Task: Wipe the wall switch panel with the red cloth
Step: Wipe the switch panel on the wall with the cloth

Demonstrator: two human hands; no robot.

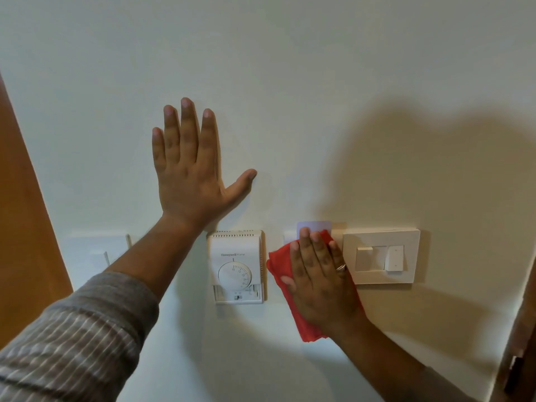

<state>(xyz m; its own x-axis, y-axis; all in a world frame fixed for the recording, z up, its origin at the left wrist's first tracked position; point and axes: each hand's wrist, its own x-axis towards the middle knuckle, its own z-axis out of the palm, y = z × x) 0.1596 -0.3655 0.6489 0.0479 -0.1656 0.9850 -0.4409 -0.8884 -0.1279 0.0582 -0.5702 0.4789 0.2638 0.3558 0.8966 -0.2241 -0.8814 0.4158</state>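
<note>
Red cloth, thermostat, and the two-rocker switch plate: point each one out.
red cloth (280, 265), head view, on the bare fold left of the right hand.
thermostat (235, 266), head view, on the round dial.
switch plate (380, 258), head view, on the left rocker.

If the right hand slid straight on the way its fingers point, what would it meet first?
The right hand, flat on the red cloth, points up the wall. Its fingertips already overlap the pale card in the holder, so probably that card first; above it, bare wall.

Pale wall (290, 82) with thermostat (236, 266), switch panel (381, 256), red cloth (282, 274) between.
</note>
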